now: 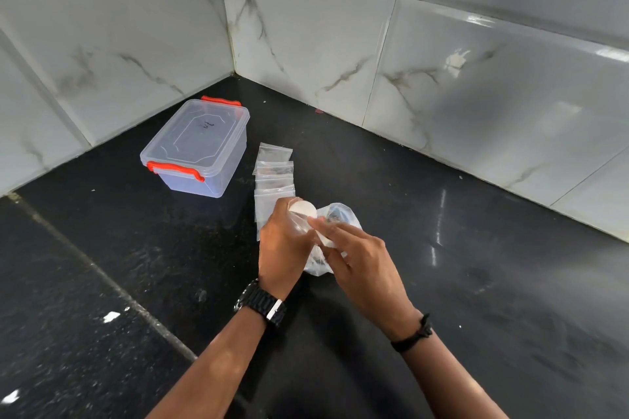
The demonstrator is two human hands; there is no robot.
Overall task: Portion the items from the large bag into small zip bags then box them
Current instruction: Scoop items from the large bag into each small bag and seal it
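Your left hand grips a small zip bag; your right hand pinches a white disc. Keep the mouth wide before sliding it in.

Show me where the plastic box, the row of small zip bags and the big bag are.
plastic box (200,139): head view, middle of its lid.
small zip bags (275,168): head view, second bag in the row.
large bag (342,214): head view, its bunched top.

The lidded box sits left of the small zip bags, the large bag nearest.
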